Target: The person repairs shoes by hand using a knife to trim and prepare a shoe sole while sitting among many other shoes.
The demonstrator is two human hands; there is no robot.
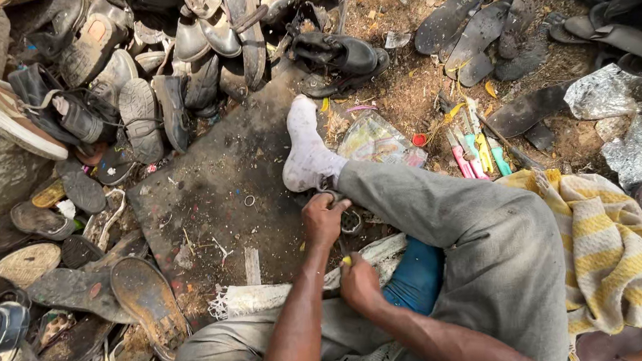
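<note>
On the ground at the frame centre, a person is sitting cross-legged on a dirt floor, both bare hands working just below the white-socked foot [305, 152]. The left hand [323, 220] is clenching around a small metal ring piece [351, 221], which is sitting at 3 o'clock from the knuckles, touching the fingers; exact shape is too small to tell. The right hand [361, 281] is lying at 5 o'clock from the left hand, pinching a small yellow bit [347, 260] at its fingertips, at 12 o'clock on that hand; probably held close so both hands are meeting over the lap. The grey trouser leg [457, 230] is crossing from 3 o'clock, likely bracing the work against the ankle. A dark flat mat [213, 190] is spreading at 10 o'clock from the hands, seemingly serving as the work surface. A pile of worn shoes [171, 54] is lying at 11 o'clock, well apart. Loose soles [470, 28] are resting at 1 o'clock. Coloured tools [477, 151], pink, yellow and teal handles, are lying at 2 o'clock near the knee, within reach I judge. A yellow-striped cloth [606, 248] is draping at 3 o'clock. A muddy sole [145, 296] is lying at 9 o'clock beside the mat
</note>
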